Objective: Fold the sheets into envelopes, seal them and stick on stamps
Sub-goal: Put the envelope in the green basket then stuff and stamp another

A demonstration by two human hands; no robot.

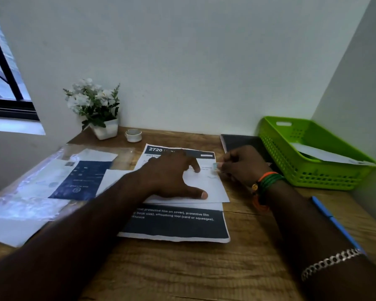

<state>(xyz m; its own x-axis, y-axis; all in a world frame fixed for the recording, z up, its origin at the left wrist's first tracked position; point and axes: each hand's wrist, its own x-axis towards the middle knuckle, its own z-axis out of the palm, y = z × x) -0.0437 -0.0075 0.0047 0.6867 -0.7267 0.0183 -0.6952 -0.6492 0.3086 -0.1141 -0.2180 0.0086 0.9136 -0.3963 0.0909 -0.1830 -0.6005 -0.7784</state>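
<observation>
Wooden desk (pixel 204 268) set in a white-walled corner, window at far left. Left hand (pixel 172 174) lies flat, fingers spread, pressing the white envelope (pixel 206 187), which rests on a printed sheet (pixel 178 224). Right hand (pixel 243 164) pinches a small stamp (pixel 215 166) at the envelope's far right corner. Green basket (pixel 308 168) at right holds another envelope; plastic-wrapped papers (pixel 52 181) lie left.

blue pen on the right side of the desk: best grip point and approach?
Take the blue pen around the middle of its barrel, coming from straight above with the fingers closing across its width. It lies flat on the wooden desk, running diagonally from far-left to near-right, so a pinch square to that line suits it. Its near end is hidden behind the right forearm, so the far half is the freer part.
</observation>
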